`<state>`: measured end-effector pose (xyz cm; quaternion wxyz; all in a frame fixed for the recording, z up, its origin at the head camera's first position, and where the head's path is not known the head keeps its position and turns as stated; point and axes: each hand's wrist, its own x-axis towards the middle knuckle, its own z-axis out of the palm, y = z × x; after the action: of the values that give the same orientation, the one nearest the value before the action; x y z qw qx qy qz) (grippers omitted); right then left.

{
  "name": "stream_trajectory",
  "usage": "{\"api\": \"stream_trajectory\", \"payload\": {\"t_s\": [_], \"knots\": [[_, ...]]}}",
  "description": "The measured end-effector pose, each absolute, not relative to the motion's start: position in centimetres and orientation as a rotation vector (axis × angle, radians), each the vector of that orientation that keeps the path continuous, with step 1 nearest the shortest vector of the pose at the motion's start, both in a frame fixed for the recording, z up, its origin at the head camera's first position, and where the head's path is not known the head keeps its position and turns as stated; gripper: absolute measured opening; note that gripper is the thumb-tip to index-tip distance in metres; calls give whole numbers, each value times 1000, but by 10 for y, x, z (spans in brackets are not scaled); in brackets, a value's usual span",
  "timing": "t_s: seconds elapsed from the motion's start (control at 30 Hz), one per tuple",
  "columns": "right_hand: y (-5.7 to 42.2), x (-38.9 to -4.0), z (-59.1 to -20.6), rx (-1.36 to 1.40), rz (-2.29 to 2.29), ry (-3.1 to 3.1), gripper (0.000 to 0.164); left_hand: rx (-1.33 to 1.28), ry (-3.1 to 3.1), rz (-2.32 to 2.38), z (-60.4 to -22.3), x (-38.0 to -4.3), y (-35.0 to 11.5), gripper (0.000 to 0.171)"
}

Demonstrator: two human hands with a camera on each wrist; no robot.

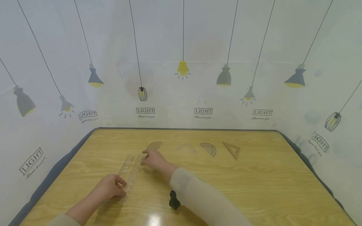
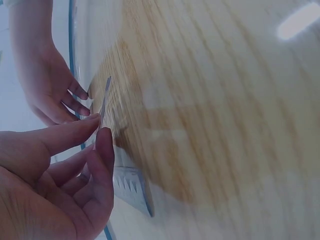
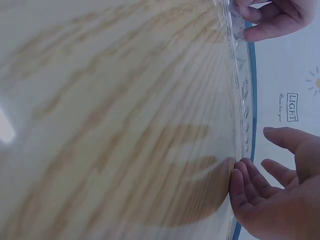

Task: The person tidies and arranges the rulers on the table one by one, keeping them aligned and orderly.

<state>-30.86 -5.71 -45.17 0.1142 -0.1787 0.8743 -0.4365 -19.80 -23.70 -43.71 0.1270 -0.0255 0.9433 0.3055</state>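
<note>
A long clear ruler [image 1: 133, 179] slants away over the wooden table. My left hand [image 1: 111, 186] pinches it near its close end, between thumb and fingers; in the left wrist view its thin edge stands up from the grip. A second clear ruler [image 1: 126, 164] lies to the left, and its toothed end part [image 2: 131, 187] appears below the left hand. My right hand [image 1: 155, 160] is at the far end of the pinched ruler. In the right wrist view, its fingertips touch down near the ruler's edge, with the thumb held apart.
Along the back of the table lie a semicircular protractor [image 1: 155, 145], partly behind the right hand, a clear set square [image 1: 187, 148], another protractor [image 1: 208, 149] and a triangular set square [image 1: 232, 150]. A printed wall covering [image 1: 169, 119] rises behind the table.
</note>
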Motion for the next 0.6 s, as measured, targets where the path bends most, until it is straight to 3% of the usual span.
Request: {"api": "stream_trajectory", "payload": {"t_s": [0.6], "knots": [[-27,-319,-444,-697,-1285,2536,39,-78,2783,959,-440,-196,-237,32]]}}
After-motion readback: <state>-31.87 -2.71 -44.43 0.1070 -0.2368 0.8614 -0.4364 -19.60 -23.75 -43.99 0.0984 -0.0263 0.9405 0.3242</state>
